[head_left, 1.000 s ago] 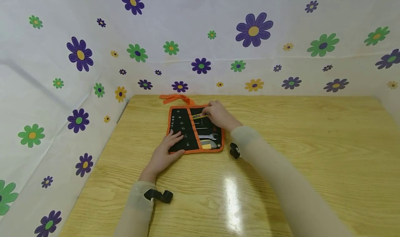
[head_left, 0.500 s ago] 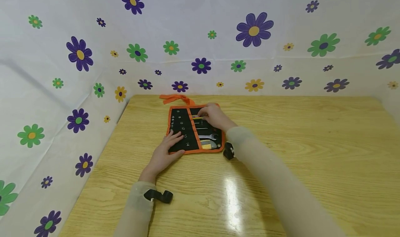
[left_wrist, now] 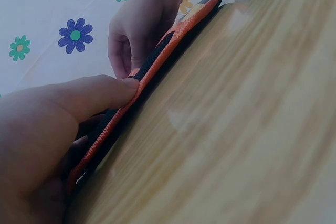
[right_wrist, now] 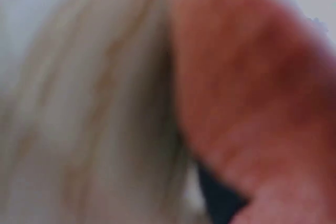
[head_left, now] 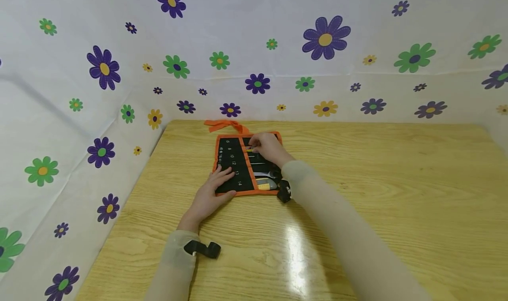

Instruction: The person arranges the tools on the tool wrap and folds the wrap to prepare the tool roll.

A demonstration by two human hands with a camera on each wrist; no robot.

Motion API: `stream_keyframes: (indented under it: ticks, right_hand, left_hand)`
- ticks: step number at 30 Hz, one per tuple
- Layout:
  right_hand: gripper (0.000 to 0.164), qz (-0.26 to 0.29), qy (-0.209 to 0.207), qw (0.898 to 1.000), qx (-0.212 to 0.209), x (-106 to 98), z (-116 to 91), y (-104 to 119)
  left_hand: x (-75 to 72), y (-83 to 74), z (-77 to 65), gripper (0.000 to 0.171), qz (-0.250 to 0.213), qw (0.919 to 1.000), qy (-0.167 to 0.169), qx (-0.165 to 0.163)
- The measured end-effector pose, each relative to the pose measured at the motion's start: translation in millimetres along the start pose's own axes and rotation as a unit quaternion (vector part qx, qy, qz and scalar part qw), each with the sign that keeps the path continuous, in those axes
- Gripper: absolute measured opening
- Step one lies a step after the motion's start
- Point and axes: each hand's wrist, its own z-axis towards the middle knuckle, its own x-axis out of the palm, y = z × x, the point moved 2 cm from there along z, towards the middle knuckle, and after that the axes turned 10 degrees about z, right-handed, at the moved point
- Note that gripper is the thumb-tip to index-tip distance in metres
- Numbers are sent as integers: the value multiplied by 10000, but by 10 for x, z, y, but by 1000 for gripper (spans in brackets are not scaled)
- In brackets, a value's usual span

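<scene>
A black tool roll (head_left: 247,186) with orange edging lies spread on the table, numbers printed on its left panel. My left hand (head_left: 208,195) rests over its lower left part, fingers spread; in the left wrist view the thumb (left_wrist: 107,95) lies on the orange edge. At the upper pocket my right hand (head_left: 270,147) pinches a slim yellow-edged tool (head_left: 249,150), its kind mostly hidden by the fingers. Below it in the pockets sit a thin metal shaft (head_left: 258,163), an open-end wrench (head_left: 263,174) and a yellow-grey utility knife (head_left: 267,184). The right wrist view is blurred.
An orange tie strap (head_left: 225,124) trails from the roll's top toward the back edge of the wooden table (head_left: 381,195). Flower-printed white cloth (head_left: 285,62) hangs behind and at the left. A black wrist mount (head_left: 283,191) overlaps the roll's lower right corner.
My right hand has moved left and slightly down toward the pocket seam, and less of the slim yellow-edged tool shows. My left hand has stayed in place.
</scene>
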Motion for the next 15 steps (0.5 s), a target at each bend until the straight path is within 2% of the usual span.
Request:
stream_keyframes:
  ticks: [15]
  right_hand:
    - [16,74,-165,9998,100,116,66,69]
  left_hand:
    - [1,11,-9,57,5,10000,-38,35]
